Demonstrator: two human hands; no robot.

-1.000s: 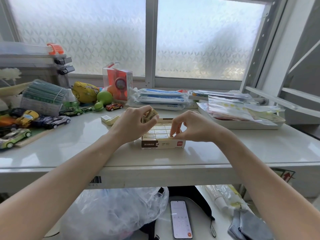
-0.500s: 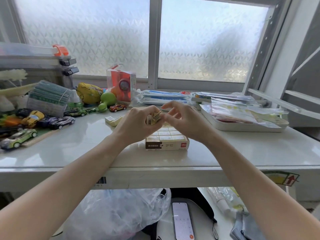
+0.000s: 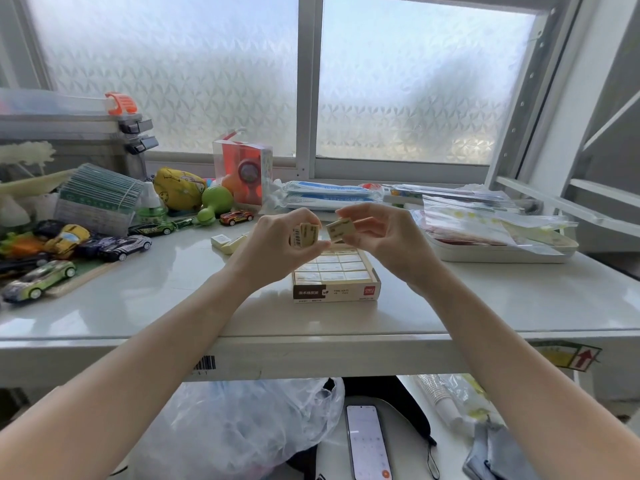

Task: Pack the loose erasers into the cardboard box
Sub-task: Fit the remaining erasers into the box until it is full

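An open cardboard box (image 3: pixel 336 293) sits on the white table (image 3: pixel 173 292), with several wrapped erasers packed in rows inside it. Above the box, my left hand (image 3: pixel 280 247) grips a small stack of erasers (image 3: pixel 306 234). My right hand (image 3: pixel 377 233) pinches a single eraser (image 3: pixel 341 229) just right of that stack, a short gap between them. Two loose erasers (image 3: pixel 225 242) lie on the table to the left of my left hand.
Toy cars (image 3: pixel 121 247) and other toys crowd the table's left side. A white tray (image 3: pixel 498 251) of plastic packets stands at the right. Blue-white packets (image 3: pixel 325 197) lie behind the box. Under the table are a plastic bag (image 3: pixel 235 431) and a phone (image 3: pixel 367 441).
My right hand rose from the box, met the stack in my left hand, and now holds one eraser drawn away to the right.
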